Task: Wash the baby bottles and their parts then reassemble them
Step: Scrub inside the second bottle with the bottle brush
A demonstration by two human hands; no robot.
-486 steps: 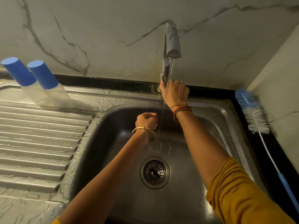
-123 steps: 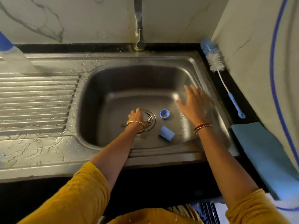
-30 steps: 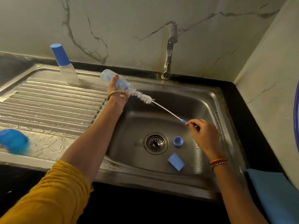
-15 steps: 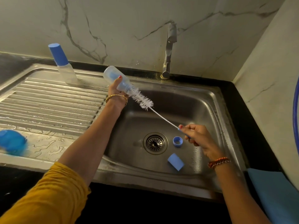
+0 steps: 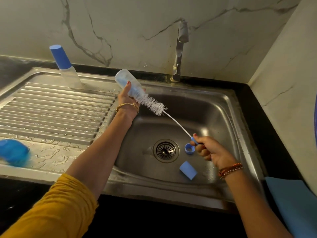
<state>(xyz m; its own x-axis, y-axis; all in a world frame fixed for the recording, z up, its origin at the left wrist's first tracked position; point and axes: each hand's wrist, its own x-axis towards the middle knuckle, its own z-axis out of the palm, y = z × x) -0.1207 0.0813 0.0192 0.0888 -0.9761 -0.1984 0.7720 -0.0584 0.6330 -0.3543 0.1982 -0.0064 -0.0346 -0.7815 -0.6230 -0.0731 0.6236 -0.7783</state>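
Observation:
My left hand (image 5: 126, 98) grips a clear baby bottle (image 5: 127, 82), tilted with its mouth down toward the sink basin (image 5: 214, 107). A bottle brush (image 5: 154, 106) has its blue tip inside the bottle, and most of its white bristles show outside the mouth. My right hand (image 5: 208, 149) grips the brush's blue handle over the basin. A blue screw ring (image 5: 189, 148) and a blue cap (image 5: 188, 170) lie on the basin floor right of the drain (image 5: 166, 150). A second bottle with a blue cap (image 5: 66, 67) stands at the back of the draining board.
The tap (image 5: 180, 48) stands behind the basin, with no water running. The ribbed draining board (image 5: 51, 110) on the left is wet. A blue scrubber (image 5: 13, 154) lies at its front left edge. A blue cloth (image 5: 291, 203) lies on the dark counter at the right.
Over the last second my right hand drew the brush back and down toward the basin, so more bristles show outside the bottle mouth. My left hand tilted the bottle a little.

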